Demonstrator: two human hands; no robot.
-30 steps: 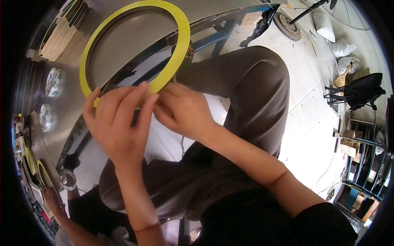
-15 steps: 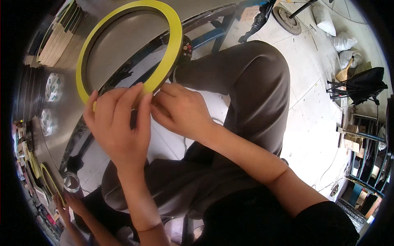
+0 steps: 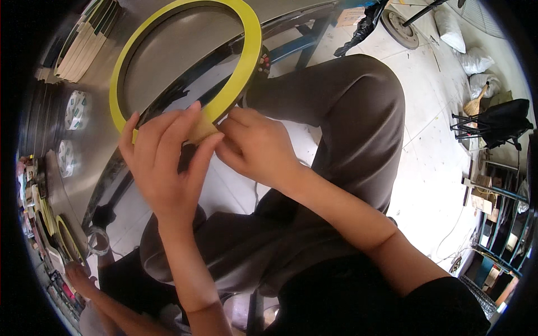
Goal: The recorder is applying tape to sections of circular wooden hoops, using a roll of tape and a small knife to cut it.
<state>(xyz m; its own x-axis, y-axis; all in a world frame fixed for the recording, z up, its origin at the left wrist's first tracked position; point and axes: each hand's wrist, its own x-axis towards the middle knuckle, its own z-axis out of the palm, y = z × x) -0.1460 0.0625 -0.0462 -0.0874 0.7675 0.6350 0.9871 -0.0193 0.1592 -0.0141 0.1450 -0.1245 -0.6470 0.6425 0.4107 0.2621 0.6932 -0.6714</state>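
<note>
A large flat yellow ring (image 3: 234,84) with a darker inner edge is tilted over the table's near edge. My left hand (image 3: 165,154) is at its near rim, thumb and fingers closed around a small tan piece (image 3: 200,129) pressed against the ring. Whether that piece is folded sandpaper or a pad, I cannot make out. Close beside it, my right hand (image 3: 255,140) has its fingers curled at the ring's near right rim; its fingertips are partly hidden.
The metal table (image 3: 106,131) carries a stack of curved pale pieces (image 3: 84,53), dark stacked sheets (image 3: 47,120) and two tape rolls (image 3: 75,109). At lower left, a co-worker's hand (image 3: 80,278) is near other yellow rings (image 3: 68,238). A folded black chair (image 3: 499,123) stands right.
My left thumb has shifted right and more of the tan piece shows. The whole scene sits slightly further right. The co-worker's hands have moved at lower left.
</note>
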